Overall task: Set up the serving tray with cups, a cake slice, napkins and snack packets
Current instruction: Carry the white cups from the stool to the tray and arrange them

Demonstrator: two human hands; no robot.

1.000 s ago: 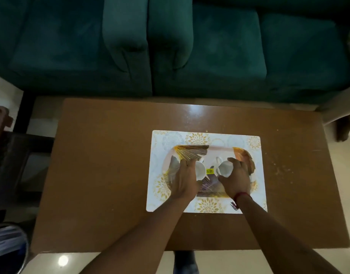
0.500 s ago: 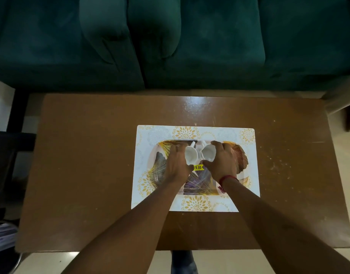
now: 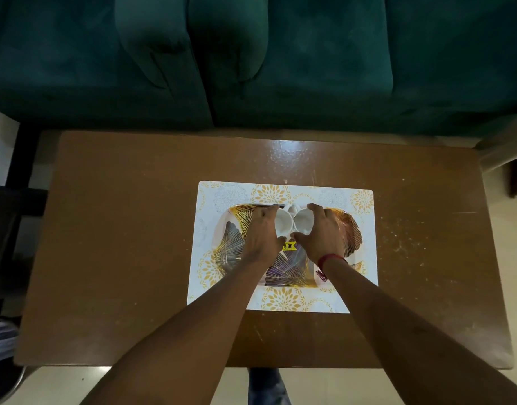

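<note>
A white serving tray (image 3: 225,235) with gold and purple leaf patterns lies on a floral placemat (image 3: 365,258) in the middle of a brown table (image 3: 128,229). Two small white cups stand side by side at the tray's far edge, touching each other. My left hand (image 3: 261,233) is wrapped around the left cup (image 3: 283,222). My right hand (image 3: 320,233) grips the right cup (image 3: 305,222). A yellow price sticker (image 3: 288,246) shows on the tray between my thumbs. No cake, napkins or packets are in view.
A dark green sofa (image 3: 280,59) runs along the table's far side. Dark furniture (image 3: 8,214) stands to the left of the table. Crumbs or specks dot the table's right part (image 3: 403,238). My leg (image 3: 266,387) shows below the near edge.
Both hands have carried the cups from the tray's middle toward its far edge and brought them together until they touch. The camera view has shifted slightly.
</note>
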